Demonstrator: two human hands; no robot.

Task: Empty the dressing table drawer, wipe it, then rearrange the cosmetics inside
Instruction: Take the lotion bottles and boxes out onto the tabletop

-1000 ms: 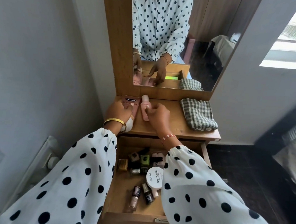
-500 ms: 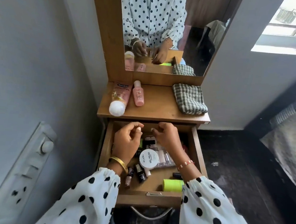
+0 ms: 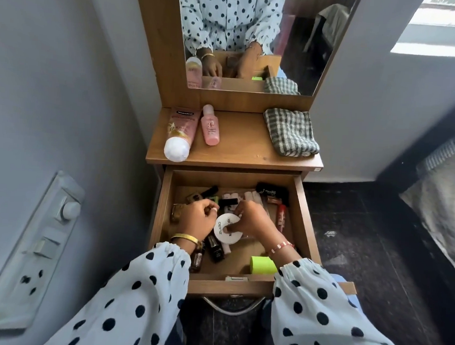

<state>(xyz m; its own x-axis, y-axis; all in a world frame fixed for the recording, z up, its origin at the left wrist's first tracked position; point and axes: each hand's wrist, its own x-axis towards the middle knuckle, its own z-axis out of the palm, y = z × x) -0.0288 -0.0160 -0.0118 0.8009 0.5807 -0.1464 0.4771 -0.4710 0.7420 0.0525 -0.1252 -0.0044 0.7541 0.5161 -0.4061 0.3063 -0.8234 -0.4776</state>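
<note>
Reaching deeper, right hand [image 3: 252, 220] now grips white jar [image 3: 226, 230].

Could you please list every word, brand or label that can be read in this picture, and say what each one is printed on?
"ZUDIO": on the round white lid in the drawer, under the right hand.
"Vaseline": probably, on the dark label of the pink tube on the tabletop; small and blurred.
Other print on the lid, the pink bottle and the black item at the drawer's back: too blurred to read.

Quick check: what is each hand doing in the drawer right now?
Left hand: fingers curled over the small bottles; whether it holds anything cannot be told.
Right hand: grips the round white nail polish remover tub.
</note>
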